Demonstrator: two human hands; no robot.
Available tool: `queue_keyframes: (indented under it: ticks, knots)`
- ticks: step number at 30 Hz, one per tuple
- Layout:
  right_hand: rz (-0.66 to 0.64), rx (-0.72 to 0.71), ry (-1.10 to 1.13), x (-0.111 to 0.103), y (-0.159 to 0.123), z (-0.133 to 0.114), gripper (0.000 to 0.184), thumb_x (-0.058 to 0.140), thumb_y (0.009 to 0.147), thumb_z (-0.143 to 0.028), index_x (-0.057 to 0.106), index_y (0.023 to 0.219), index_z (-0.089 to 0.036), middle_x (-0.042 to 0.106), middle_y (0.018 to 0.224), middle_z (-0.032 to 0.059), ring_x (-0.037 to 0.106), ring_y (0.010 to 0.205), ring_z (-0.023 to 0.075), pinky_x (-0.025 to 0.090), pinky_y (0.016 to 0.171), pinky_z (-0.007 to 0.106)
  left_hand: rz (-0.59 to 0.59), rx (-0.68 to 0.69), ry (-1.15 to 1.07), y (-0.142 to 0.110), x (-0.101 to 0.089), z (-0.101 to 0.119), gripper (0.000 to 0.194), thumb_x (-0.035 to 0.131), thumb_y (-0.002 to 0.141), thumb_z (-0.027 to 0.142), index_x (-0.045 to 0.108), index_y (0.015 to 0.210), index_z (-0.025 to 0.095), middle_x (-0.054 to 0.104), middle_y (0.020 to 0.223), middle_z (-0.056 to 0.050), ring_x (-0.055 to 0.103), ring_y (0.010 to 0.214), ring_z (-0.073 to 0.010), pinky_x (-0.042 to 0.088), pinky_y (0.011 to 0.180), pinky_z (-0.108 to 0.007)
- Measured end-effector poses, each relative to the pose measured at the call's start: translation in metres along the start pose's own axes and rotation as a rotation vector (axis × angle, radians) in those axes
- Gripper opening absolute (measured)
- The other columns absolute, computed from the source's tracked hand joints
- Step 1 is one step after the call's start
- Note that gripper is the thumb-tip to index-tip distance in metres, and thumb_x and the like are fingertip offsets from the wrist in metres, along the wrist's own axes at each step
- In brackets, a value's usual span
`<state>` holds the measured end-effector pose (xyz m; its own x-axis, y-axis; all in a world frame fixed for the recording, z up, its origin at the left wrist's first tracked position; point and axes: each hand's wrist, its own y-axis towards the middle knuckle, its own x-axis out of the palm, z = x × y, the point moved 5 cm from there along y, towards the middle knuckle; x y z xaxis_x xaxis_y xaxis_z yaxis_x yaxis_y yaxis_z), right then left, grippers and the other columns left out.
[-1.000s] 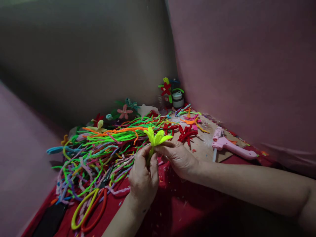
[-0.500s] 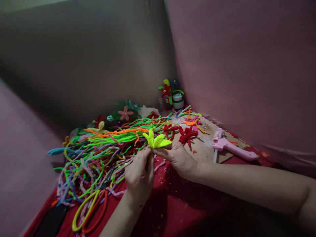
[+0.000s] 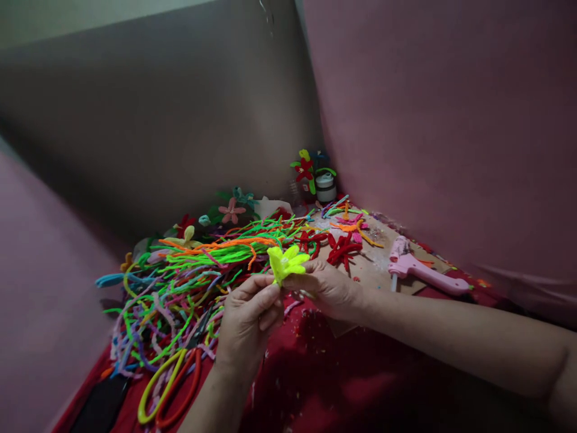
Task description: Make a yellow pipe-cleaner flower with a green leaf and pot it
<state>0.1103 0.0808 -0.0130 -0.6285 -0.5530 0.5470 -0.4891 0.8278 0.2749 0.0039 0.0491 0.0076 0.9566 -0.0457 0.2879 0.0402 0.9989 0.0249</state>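
A bright yellow pipe-cleaner flower [image 3: 288,262] is held up between both hands, its cupped petals tipped toward me with a pale centre showing. My left hand [image 3: 250,319] pinches its base between thumb and fingertips. From the right side, my right hand [image 3: 331,288] grips the lower petals, its fingers partly hidden behind them. Just beyond the hands lies a heap of loose pipe cleaners [image 3: 211,255] in green, orange, purple and other colours. Red pipe-cleaner flowers [image 3: 343,248] rest behind my right hand.
Scissors with yellow and red handles [image 3: 180,385] lie at the front left, near a dark flat object [image 3: 101,403]. A pink glue gun [image 3: 424,270] rests on a cardboard sheet [image 3: 374,270] at right. Finished flowers [image 3: 231,210] and a lidded jar [image 3: 325,187] stand against the wall.
The yellow flower has turned so its centre faces me more. My left hand has rotated, bringing its thumb and fingers into view. The camera view has shifted slightly.
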Motion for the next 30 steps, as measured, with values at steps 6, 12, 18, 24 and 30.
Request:
queue_keyframes:
  ticks: [6, 12, 18, 24, 30]
  knots:
    - [0.114, -0.011, 0.049, -0.005, -0.001, 0.001, 0.026, 0.079, 0.058, -0.04, 0.07, 0.064, -0.017, 0.058, 0.062, -0.0011, 0.046, 0.062, 0.0111, 0.033, 0.063, 0.026, -0.055, -0.09, 0.037, 0.01, -0.001, -0.01, 0.018, 0.072, 0.064, 0.025, 0.059, 0.065, 0.012, 0.055, 0.051, 0.003, 0.04, 0.033, -0.0024, 0.028, 0.037, -0.016]
    - [0.138, -0.022, 0.019, -0.012, -0.003, 0.011, 0.024, 0.076, 0.064, -0.038, 0.068, 0.063, -0.016, 0.053, 0.06, -0.0027, 0.035, 0.054, 0.0081, 0.029, 0.056, 0.025, 0.045, 0.069, 0.338, 0.004, -0.001, -0.004, 0.017, 0.065, 0.074, 0.027, 0.06, 0.068, 0.012, 0.056, 0.05, 0.002, 0.048, 0.041, -0.0059, 0.038, 0.046, -0.019]
    - [0.121, -0.032, 0.024, -0.008, -0.003, 0.009, 0.023, 0.077, 0.062, -0.038, 0.07, 0.066, -0.016, 0.058, 0.064, -0.0005, 0.048, 0.067, 0.0125, 0.037, 0.067, 0.027, 0.015, -0.145, 0.156, 0.007, -0.001, -0.012, 0.026, 0.072, 0.064, 0.032, 0.057, 0.065, 0.011, 0.054, 0.051, 0.002, 0.042, 0.037, -0.0056, 0.036, 0.037, -0.019]
    - [0.216, 0.045, 0.087, -0.013, 0.001, 0.017, 0.028, 0.079, 0.057, -0.039, 0.071, 0.073, -0.017, 0.062, 0.063, -0.0005, 0.049, 0.061, 0.012, 0.036, 0.061, 0.027, 0.148, 0.172, 0.434, 0.005, -0.003, -0.005, 0.024, 0.063, 0.075, 0.034, 0.049, 0.088, 0.02, 0.053, 0.058, 0.006, 0.05, 0.041, -0.0111, 0.041, 0.04, -0.023]
    - [0.272, 0.071, 0.119, -0.017, 0.0, 0.017, 0.028, 0.079, 0.055, -0.036, 0.073, 0.075, -0.017, 0.065, 0.064, 0.0003, 0.049, 0.059, 0.0114, 0.036, 0.061, 0.027, 0.221, 0.937, 1.492, -0.009, 0.013, -0.001, 0.016, 0.052, 0.083, 0.021, 0.055, 0.097, 0.016, 0.065, 0.075, -0.005, 0.062, 0.064, -0.0176, 0.043, 0.058, -0.026]
